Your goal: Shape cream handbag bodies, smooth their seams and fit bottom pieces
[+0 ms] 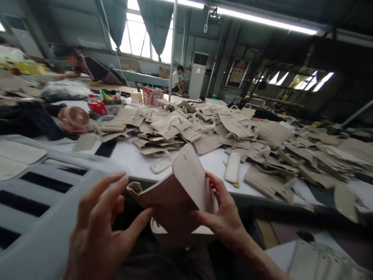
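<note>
At the near edge of the white table [125,159], my right hand [225,217] grips a folded beige piece [183,190] by its right side. My left hand [100,229] is spread wide at its left; I cannot confirm thumb contact. Beige panels [177,126] lie heaped beyond.

A pink fan [74,119] stands on the left of the table [125,159], next to a red packet [97,107], with a clear plastic bag [66,90] behind. A patterned red box [153,96] sits farther back. Beyond, a person in a white top [177,79] is near a tall white air conditioner [198,77]. Dark curtains [157,19] hang at a bright window [136,35]; a framed poster [238,73] is to the right.
</note>
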`<action>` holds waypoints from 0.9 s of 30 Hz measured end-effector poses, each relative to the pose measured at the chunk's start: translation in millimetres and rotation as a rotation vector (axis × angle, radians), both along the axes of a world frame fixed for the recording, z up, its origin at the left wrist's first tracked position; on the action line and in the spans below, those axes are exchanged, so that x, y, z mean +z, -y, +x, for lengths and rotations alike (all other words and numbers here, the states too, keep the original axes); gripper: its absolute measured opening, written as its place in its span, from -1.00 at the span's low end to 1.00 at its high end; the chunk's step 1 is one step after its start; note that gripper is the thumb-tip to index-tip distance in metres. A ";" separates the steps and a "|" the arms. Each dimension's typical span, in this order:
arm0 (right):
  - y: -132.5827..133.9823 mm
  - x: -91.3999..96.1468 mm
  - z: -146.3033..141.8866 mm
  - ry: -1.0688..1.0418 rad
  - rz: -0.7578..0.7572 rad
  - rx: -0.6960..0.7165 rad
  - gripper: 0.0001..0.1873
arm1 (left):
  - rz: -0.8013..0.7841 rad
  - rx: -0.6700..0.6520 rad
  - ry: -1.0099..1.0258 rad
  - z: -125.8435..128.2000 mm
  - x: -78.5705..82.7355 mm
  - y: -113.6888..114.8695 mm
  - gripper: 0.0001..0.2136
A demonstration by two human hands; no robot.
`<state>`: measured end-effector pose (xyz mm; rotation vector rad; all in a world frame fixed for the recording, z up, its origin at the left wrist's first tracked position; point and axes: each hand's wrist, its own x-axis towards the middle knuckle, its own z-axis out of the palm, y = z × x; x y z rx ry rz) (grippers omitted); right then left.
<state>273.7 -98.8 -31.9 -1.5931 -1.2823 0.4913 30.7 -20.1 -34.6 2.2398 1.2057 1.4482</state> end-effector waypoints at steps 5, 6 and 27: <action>16.5 -15.0 31.2 0.204 0.068 -0.003 -0.10 | -0.303 -0.311 -0.179 29.2 -7.4 -27.4 -0.52; 17.1 -20.0 33.7 0.237 0.082 -0.009 -0.10 | -0.377 -0.356 -0.165 33.9 -12.6 -30.5 -0.60; 18.3 -78.4 51.5 0.909 -0.033 0.059 -0.14 | -0.410 -0.241 -0.288 27.6 -137.8 -16.6 -0.67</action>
